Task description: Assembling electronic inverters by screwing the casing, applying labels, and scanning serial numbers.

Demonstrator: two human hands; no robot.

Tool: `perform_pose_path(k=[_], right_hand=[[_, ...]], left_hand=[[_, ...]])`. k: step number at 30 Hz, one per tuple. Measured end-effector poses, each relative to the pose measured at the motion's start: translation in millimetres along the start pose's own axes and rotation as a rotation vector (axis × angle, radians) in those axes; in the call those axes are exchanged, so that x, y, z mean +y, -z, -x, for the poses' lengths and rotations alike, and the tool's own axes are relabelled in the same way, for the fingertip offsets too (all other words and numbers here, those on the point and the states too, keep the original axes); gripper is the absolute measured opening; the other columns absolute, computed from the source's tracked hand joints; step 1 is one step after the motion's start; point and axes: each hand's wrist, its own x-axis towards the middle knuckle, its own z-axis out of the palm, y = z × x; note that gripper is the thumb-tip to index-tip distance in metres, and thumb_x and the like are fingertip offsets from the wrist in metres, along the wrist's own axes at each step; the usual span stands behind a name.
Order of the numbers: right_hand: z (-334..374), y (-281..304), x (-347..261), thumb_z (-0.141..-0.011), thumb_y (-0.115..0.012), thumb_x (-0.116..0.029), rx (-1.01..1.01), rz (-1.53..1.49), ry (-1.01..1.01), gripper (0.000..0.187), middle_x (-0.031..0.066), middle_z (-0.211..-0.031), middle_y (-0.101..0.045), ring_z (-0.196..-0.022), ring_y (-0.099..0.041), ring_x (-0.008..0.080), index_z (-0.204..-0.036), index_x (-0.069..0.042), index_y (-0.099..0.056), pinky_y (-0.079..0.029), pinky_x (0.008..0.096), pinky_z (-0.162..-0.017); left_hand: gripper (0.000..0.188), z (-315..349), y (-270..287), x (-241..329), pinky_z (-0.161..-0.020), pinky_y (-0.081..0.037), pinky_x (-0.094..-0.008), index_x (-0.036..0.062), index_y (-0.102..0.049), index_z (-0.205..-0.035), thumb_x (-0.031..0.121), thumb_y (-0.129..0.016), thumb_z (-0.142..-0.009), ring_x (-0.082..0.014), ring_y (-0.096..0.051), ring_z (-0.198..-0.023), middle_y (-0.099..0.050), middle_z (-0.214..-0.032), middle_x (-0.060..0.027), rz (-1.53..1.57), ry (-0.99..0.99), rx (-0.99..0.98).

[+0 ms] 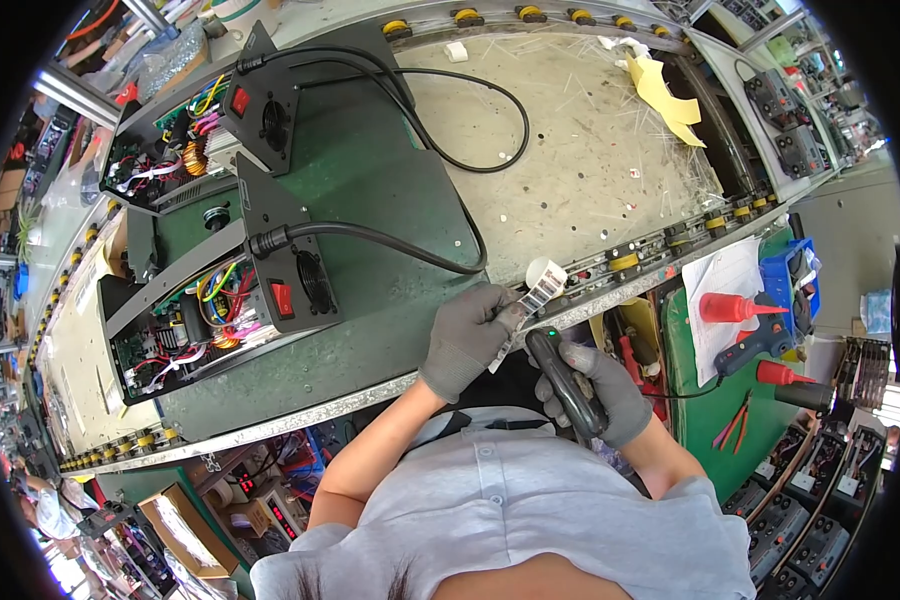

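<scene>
My left hand (462, 342), in a grey work glove, pinches a white strip of printed labels (543, 291) whose far end curls into a small roll at the bench edge. In my gloved right hand (615, 392) is a black handheld barcode scanner (568, 382) with a small green light lit on top. Its front end is close to the strip, just right of my left fingers. On my left stands an open-sided machine (288, 290) with a red rocker switch, a fan grille and bare wiring. A second such machine (262, 110) stands behind it.
Both machines sit on a green board (370, 190) over the pale bench, each with a thick black cable (385, 240). Yellow rollers (625, 261) line the bench edge. To the right, a green side table (700, 420) carries red-nozzled bottles (727, 308), pliers (738, 424) and a blue bin (792, 285).
</scene>
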Motion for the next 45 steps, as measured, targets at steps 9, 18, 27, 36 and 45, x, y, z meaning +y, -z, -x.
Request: perform_pose_path(k=[9,18,27,36,45], right_hand=[[5.5,-5.8,-7.4,-0.089,-0.052,-0.033,0.092,0.191,0.194,0.037,0.0115,-0.083,-0.065,-0.065,-0.065,0.0159,-0.11,-0.003,-0.055,-0.052,0.0251,-0.051],[-19.4,-1.2,-16.9,-0.089,-0.051,-0.032,0.132,0.263,0.556,0.04,0.005,-0.085,-0.059,-0.07,-0.056,0.0103,-0.115,-0.001,-0.052,-0.046,0.0216,-0.059],[8.1,0.5,-7.1,-0.089,-0.051,-0.039,0.161,0.155,0.32,0.041,0.0078,-0.083,-0.065,-0.067,-0.062,0.0134,-0.113,-0.005,-0.055,-0.051,0.0245,-0.056],[1.1,10.5,3.9,-0.089,-0.054,-0.035,0.014,-0.085,-0.035,0.034,0.0125,-0.081,-0.067,-0.064,-0.066,0.0178,-0.106,-0.006,-0.059,-0.055,0.0262,-0.049],[6.8,-6.6,-0.5,-0.087,-0.053,-0.04,0.171,0.146,0.044,0.045,0.0108,-0.078,-0.064,-0.057,-0.061,0.0164,-0.113,-0.004,-0.055,-0.05,0.026,-0.048]], left_hand=[[0.015,-0.6,1.3,-2.1,-0.065,-0.045,-0.031,0.0021,-0.063,-0.092,0.014,-0.062,-0.083,-0.0191,-0.057,-0.068,-0.059,-0.073,-0.0117,-0.029,-0.004,-0.006],[0.016,-0.3,6.5,5.5,-0.056,-0.039,-0.0239,0.0005,-0.062,-0.082,0.016,-0.064,-0.085,-0.0055,-0.045,-0.063,-0.053,-0.066,-0.0008,0.114,0.128,-0.237],[0.016,-1.4,1.6,-5.1,-0.064,-0.045,-0.0314,0.001,-0.063,-0.091,0.015,-0.062,-0.083,-0.0212,-0.057,-0.068,-0.059,-0.075,-0.0137,-0.07,0.02,-0.085],[0.016,-1.4,1.9,-3.6,-0.064,-0.046,-0.0318,0.0031,-0.064,-0.092,0.016,-0.063,-0.082,-0.0232,-0.059,-0.069,-0.059,-0.079,-0.0142,-0.046,-0.003,-0.066],[0.016,-0.6,3.6,-2.0,-0.065,-0.046,-0.0315,0.004,-0.064,-0.094,0.016,-0.062,-0.083,-0.0239,-0.059,-0.07,-0.06,-0.078,-0.014,-0.073,0.0,-0.068]])
